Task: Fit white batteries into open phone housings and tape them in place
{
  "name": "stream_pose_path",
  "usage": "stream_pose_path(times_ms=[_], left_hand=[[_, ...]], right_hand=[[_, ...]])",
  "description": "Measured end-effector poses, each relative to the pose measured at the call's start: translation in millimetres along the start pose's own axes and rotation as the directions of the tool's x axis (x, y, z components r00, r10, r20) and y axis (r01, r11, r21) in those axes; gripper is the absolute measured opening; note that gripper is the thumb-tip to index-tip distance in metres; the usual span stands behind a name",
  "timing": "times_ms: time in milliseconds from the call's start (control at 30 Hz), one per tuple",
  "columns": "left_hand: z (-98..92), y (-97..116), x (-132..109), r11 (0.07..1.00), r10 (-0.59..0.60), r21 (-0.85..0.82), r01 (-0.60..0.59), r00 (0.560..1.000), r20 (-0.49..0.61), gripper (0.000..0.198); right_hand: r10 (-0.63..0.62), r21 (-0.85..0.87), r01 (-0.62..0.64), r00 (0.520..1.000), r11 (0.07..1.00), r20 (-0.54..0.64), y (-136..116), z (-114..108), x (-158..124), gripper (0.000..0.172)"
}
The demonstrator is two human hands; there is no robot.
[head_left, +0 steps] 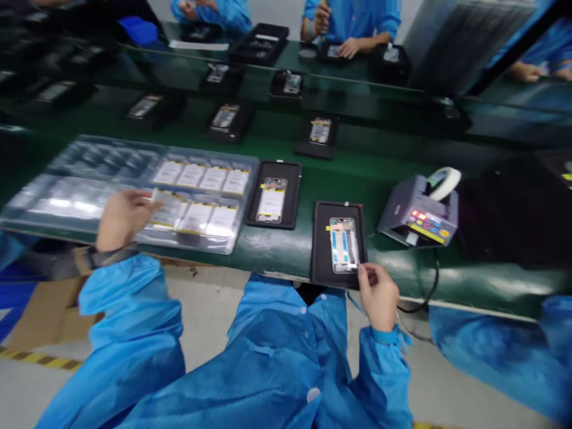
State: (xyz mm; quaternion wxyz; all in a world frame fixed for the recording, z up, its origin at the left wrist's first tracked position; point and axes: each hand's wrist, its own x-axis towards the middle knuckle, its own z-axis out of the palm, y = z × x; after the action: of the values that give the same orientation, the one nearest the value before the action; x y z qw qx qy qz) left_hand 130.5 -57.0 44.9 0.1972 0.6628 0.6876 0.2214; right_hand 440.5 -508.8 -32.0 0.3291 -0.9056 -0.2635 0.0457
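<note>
My left hand (127,217) pinches one end of a white phone battery (168,208), which is tilted over the clear plastic tray (239,235). Other white batteries (196,217) with yellow edges sit in that tray's pockets. My right hand (379,293) is closed at the lower right corner of a black holder (322,265); what its fingertips pinch is hidden. In this holder lies an opened phone frame (343,245) with blue and white strips in its battery bay. Between the two hands, a second black holder (292,208) carries a phone frame fitted with a battery (270,201).
A tape dispenser (420,211) with a lit red display stands right of the holder, its cable hanging off the green bench (375,179). Several more holders with phones (320,131) line the bench's far part. Across it, co-workers in blue smocks (353,24) handle parts.
</note>
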Motion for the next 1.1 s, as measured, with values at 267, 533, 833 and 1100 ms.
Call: stream_pose_path(times_ms=[267,533,833,1100], left_hand=[[62.2,59.0,-113.3,0.765,0.243,-0.64,-0.071,0.952,0.186,0.072],[197.0,143.2,-263.7,0.689,0.473,-0.649,0.322,0.48,0.739,0.057],[207.6,157.2,-274.0,0.82,0.563,-0.472,-0.325,0.606,0.562,0.041],[185.7,152.7,-276.2,0.777,0.603,-0.235,-0.584,0.583,0.545,0.057]], right_hand=[[0.248,-0.447,-0.169,0.961,0.878,0.125,-37.8,10.0,26.9,0.022],[0.258,-0.418,-0.149,0.942,0.896,0.216,-39.7,6.3,24.4,0.025],[0.187,-0.199,-0.139,0.951,0.97,0.247,-31.1,7.8,8.3,0.033],[0.154,-0.077,-0.138,0.948,0.988,0.278,-29.0,2.4,10.2,0.033]])
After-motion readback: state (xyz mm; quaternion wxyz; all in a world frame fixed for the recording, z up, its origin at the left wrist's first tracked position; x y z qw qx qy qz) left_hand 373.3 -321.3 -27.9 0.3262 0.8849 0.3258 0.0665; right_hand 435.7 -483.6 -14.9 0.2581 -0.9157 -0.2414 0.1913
